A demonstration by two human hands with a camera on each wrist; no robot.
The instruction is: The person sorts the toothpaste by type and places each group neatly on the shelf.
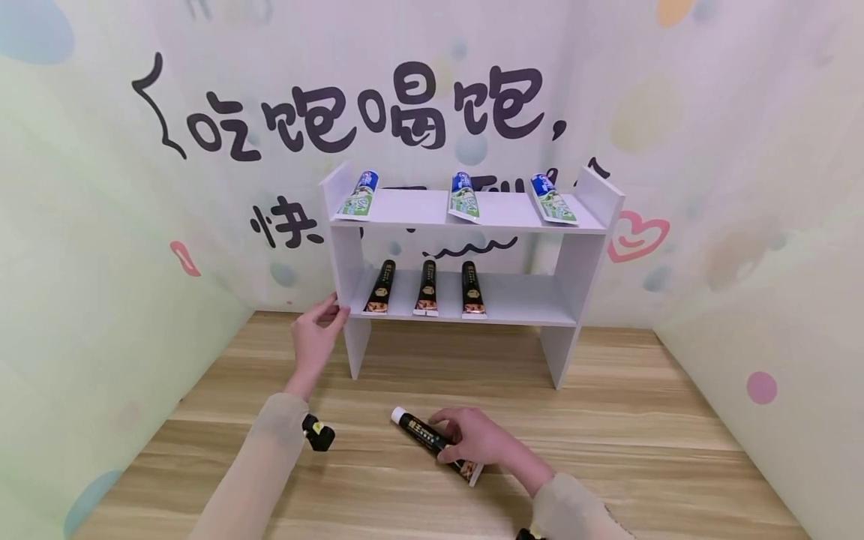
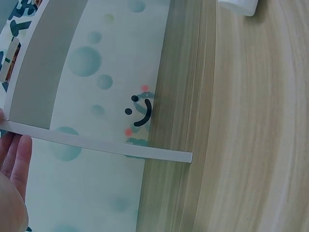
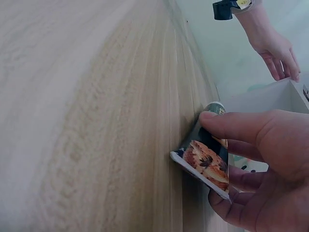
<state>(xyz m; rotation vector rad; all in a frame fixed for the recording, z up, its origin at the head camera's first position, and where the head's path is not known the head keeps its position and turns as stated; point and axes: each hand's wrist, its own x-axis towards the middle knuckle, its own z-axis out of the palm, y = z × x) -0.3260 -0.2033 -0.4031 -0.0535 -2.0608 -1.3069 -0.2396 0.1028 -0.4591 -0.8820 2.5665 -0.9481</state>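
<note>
My right hand (image 1: 475, 436) grips a black toothpaste tube (image 1: 424, 433) with a white cap, low over the wooden table in front of the shelf. In the right wrist view the thumb lies on one side of the tube (image 3: 206, 157) and the fingers curl round the other; its flat crimped end faces the camera. My left hand (image 1: 317, 330) holds the left side panel of the white two-tier shelf (image 1: 520, 321) at the lower board's height, thumb on the front edge. In the left wrist view its fingers (image 2: 21, 162) lie along the panel's outer face.
Several black toothpaste tubes (image 1: 427, 287) lie on the shelf's lower board, left of its right end. On the upper board (image 1: 412, 206) lie blue-and-green toothpaste tubes (image 1: 463, 196), spaced apart. A printed backdrop (image 1: 432, 45) with black lettering stands behind the wooden table (image 1: 648, 427).
</note>
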